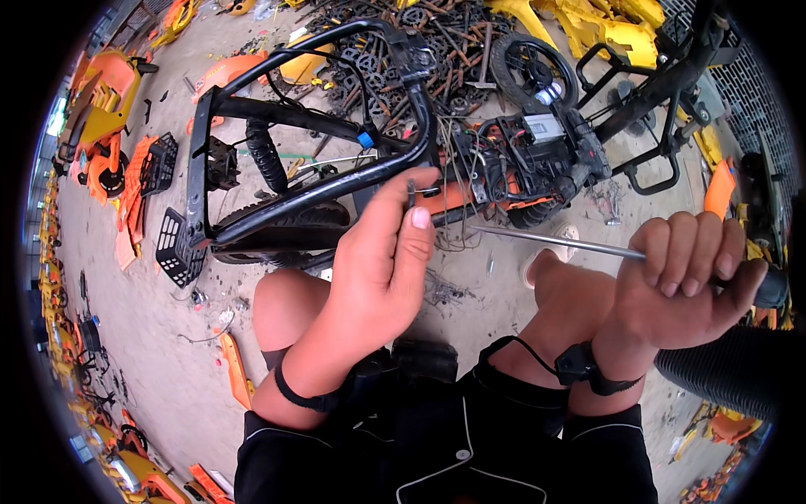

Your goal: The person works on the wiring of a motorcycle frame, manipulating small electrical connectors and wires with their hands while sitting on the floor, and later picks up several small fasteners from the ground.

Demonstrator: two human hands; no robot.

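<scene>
My right hand [680,277] is closed around a long screwdriver [571,244]. Its thin metal shaft points left, and the dark handle sticks out past my thumb. My left hand [382,252] is raised in front of a black tubular scooter frame [311,195], with thumb and forefinger pinching a small dark screw [412,193]. The screwdriver's tip is just right of the left hand and apart from the screw. Behind both hands, the frame's middle part carries loose wires [462,168] and an orange panel [445,198].
Beyond the frame lies a heap of rusty metal parts [453,50], with a small wheel [533,71] beside it. Yellow panels [604,34] are piled at the back right. An orange strip [236,370] lies on the concrete by my left knee. A dark ribbed tube [722,370] is under my right hand.
</scene>
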